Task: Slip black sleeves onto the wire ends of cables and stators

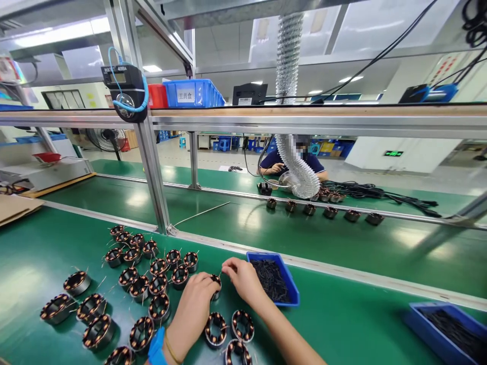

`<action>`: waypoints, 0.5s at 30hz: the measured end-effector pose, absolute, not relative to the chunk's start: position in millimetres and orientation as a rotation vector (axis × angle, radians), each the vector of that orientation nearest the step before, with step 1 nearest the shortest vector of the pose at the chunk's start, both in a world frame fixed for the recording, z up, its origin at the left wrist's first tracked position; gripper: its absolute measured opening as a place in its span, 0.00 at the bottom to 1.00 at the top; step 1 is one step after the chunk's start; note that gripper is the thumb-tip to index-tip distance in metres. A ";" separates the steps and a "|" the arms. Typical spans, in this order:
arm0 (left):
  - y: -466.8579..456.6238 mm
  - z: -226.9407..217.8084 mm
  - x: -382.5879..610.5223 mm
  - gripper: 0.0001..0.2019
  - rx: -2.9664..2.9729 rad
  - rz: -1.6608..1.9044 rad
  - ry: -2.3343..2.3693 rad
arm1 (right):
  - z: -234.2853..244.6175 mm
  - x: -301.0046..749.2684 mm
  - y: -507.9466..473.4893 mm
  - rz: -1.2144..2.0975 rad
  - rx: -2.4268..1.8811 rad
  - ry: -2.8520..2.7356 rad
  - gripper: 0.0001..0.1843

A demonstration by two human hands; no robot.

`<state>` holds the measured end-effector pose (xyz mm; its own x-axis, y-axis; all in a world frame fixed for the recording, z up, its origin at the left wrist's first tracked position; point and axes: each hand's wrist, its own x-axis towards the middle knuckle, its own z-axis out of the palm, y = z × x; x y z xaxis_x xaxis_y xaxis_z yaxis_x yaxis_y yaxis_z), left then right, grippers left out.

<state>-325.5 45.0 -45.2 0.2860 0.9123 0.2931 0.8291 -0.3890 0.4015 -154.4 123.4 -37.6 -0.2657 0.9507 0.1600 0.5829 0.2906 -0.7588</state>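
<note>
Right at the centre of the action, the left hand (192,309) is clenching a small steel stator ring wound with copper coils (216,286), its fingers wrapping the outer wall, while the right hand (243,281) is pinching in just above it, though I cannot tell whether it is gripping a thin wire lead. That ring is looking stiff and fairly heavy, best taken by its smooth steel body, since the leads are looking fragile. More wound rings (159,307) are sitting around the hands on a green bench mat (342,314), a shallow blue plastic tray (288,279) of short black sleeves is lying just beyond the right hand, and farther off a co-worker (274,165) is working behind a silver flexible duct (288,61).
</note>
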 end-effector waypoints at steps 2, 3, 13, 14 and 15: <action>45.4 -47.0 -325.3 0.24 2.369 0.717 1.612 | -38.0 -158.6 124.5 0.774 -1.369 -1.946 0.11; 45.5 -47.6 -325.0 0.24 2.365 0.718 1.605 | -38.2 -159.0 125.1 0.773 -1.370 -1.943 0.11; 44.3 -45.1 -325.6 0.22 2.384 0.644 1.601 | -44.2 -158.8 124.3 0.817 -1.332 -2.075 0.11; 43.7 -44.3 -325.5 0.21 2.393 0.633 1.605 | -42.5 -157.2 124.1 0.819 -1.314 -2.108 0.12; 43.0 -43.6 -325.3 0.21 2.398 0.624 1.614 | -40.2 -154.9 123.8 0.820 -1.290 -2.147 0.12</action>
<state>-325.3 43.0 -43.6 0.3208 0.9165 0.2389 0.8391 -0.3920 0.3771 -154.9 123.8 -40.2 -0.4254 0.8983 0.1100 0.5963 0.3696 -0.7126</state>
